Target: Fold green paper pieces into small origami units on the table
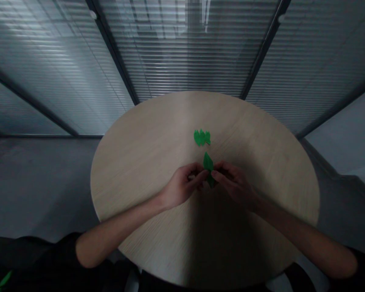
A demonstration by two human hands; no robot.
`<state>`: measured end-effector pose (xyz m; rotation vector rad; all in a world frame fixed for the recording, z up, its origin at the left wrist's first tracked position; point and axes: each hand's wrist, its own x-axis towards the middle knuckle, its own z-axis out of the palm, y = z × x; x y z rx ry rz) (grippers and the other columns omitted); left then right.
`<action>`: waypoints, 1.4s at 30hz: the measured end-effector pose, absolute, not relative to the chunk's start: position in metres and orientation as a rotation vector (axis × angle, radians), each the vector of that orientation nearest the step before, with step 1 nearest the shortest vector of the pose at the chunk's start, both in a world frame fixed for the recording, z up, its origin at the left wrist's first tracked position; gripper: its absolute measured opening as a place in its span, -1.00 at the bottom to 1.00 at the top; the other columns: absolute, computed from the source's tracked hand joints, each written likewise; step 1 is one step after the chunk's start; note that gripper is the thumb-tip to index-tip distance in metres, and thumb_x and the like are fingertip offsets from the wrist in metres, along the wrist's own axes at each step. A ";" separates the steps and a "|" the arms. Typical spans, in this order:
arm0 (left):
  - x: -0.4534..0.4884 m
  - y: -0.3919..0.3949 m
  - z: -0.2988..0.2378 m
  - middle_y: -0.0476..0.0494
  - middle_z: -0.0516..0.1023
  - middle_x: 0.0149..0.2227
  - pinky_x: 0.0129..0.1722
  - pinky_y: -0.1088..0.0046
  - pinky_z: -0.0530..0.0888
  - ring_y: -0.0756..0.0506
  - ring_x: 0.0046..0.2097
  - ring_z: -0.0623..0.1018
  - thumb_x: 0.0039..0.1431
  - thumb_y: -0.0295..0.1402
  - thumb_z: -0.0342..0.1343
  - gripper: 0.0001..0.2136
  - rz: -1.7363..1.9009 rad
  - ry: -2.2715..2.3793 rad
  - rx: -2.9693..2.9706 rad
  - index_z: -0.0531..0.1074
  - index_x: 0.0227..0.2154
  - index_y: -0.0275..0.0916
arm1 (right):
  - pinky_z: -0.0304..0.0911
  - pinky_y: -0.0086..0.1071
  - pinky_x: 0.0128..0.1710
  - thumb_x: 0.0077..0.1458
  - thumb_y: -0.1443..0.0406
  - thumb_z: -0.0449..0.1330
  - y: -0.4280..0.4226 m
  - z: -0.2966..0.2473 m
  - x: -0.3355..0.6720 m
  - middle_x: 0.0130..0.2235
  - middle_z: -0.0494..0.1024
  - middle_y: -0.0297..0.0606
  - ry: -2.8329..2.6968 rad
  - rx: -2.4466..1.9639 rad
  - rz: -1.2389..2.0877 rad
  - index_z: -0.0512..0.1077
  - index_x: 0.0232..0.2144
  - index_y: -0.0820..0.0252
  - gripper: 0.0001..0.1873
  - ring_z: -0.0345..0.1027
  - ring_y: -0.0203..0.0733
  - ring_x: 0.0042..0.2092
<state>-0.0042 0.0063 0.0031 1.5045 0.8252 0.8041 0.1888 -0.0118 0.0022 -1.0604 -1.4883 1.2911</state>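
Note:
Between my two hands is a green folded paper piece (208, 161), pointed at the top like a leaf. My left hand (187, 182) pinches its left edge between thumb and fingers. From the other side, my right hand (232, 180) grips the right edge, thumb on top. The piece is held above the table, its lower tip showing beneath the thumbs. Just beyond it, several similar green paper pieces (202, 138) lie side by side on the table, touching or overlapping.
A round wooden table (134, 162) lies under my hands, with a dark shadow across its near part. Glass panels with blinds (188, 61) stand behind it. Some green leaves (4, 280) show at the lower left corner.

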 end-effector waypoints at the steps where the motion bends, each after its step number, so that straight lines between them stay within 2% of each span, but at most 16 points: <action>1: -0.004 0.007 0.003 -0.06 0.46 -0.41 -0.45 0.52 0.46 0.03 -0.43 0.49 0.34 -0.20 0.09 -0.75 0.806 0.824 1.506 0.42 -0.31 -0.33 | 0.39 -0.41 -0.36 0.24 0.14 0.22 -0.012 0.002 0.189 -0.37 0.52 -0.29 -1.484 -1.067 1.293 0.46 -0.31 0.20 -0.77 0.43 -0.28 -0.36; 9: -0.005 0.007 0.004 -0.03 0.43 -0.43 -0.46 0.52 0.45 0.03 -0.44 0.48 0.35 -0.21 0.07 -0.75 0.814 0.819 1.514 0.40 -0.31 -0.32 | 0.41 -0.40 -0.35 0.22 0.14 0.24 -0.010 -0.001 0.189 -0.40 0.53 -0.30 -1.438 -1.074 1.315 0.48 -0.33 0.19 -0.77 0.44 -0.28 -0.38; 14: -0.006 0.008 0.000 -0.05 0.45 -0.42 -0.44 0.50 0.45 0.02 -0.44 0.49 0.35 -0.19 0.07 -0.74 0.800 0.820 1.513 0.40 -0.30 -0.31 | 0.43 -0.39 -0.34 0.21 0.14 0.24 -0.011 0.000 0.189 -0.36 0.56 -0.27 -1.448 -1.088 1.309 0.50 -0.31 0.18 -0.78 0.46 -0.26 -0.35; 24: -0.008 0.007 0.000 -0.09 0.49 -0.41 -0.48 0.52 0.42 0.01 -0.43 0.49 0.36 -0.18 0.09 -0.73 0.823 0.935 1.687 0.43 -0.33 -0.31 | 0.42 -0.37 -0.33 0.10 0.10 0.36 -0.011 -0.002 0.190 -0.35 0.60 -0.27 -1.453 -1.101 1.290 0.56 -0.32 0.18 -0.74 0.49 -0.23 -0.33; 27: -0.008 0.007 0.000 -0.07 0.49 -0.38 -0.48 0.54 0.42 0.02 -0.42 0.48 0.31 -0.23 0.16 -0.80 0.907 0.981 1.707 0.43 -0.22 -0.29 | 0.42 -0.37 -0.33 0.10 0.11 0.36 -0.010 -0.004 0.189 -0.38 0.60 -0.28 -1.410 -1.118 1.285 0.56 -0.36 0.18 -0.76 0.48 -0.24 -0.35; 30: -0.009 0.007 -0.001 -0.03 0.46 -0.35 -0.44 0.54 0.45 0.03 -0.39 0.48 0.27 -0.27 0.23 -0.72 1.044 0.987 1.677 0.40 -0.04 -0.25 | 0.41 -0.39 -0.34 0.10 0.11 0.36 -0.010 -0.005 0.188 -0.39 0.59 -0.30 -1.402 -1.118 1.302 0.56 -0.38 0.18 -0.76 0.47 -0.26 -0.37; 32: -0.009 0.006 -0.002 -0.05 0.46 -0.31 -0.40 0.54 0.47 0.02 -0.34 0.49 0.26 -0.30 0.23 -0.71 1.091 0.976 1.696 0.40 -0.01 -0.23 | 0.41 -0.39 -0.35 0.10 0.11 0.36 -0.010 -0.005 0.188 -0.39 0.59 -0.29 -1.413 -1.119 1.311 0.56 -0.37 0.18 -0.75 0.47 -0.26 -0.37; 38: -0.009 0.004 0.002 -0.09 0.47 -0.22 -0.37 0.56 0.48 0.02 -0.27 0.50 0.27 -0.35 0.22 -0.80 1.126 0.975 1.745 0.44 -0.08 -0.23 | 0.40 -0.40 -0.36 0.09 0.12 0.36 -0.010 -0.007 0.187 -0.40 0.58 -0.31 -1.397 -1.131 1.315 0.54 -0.37 0.17 -0.77 0.46 -0.27 -0.38; 42: -0.009 0.005 0.005 -0.07 0.45 -0.28 -0.44 0.56 0.46 0.03 -0.33 0.48 0.25 -0.30 0.24 -0.84 1.051 0.933 1.710 0.43 -0.21 -0.26 | 0.40 -0.40 -0.38 0.08 0.10 0.37 -0.010 -0.007 0.187 -0.40 0.58 -0.30 -1.402 -1.127 1.317 0.54 -0.38 0.18 -0.74 0.46 -0.27 -0.39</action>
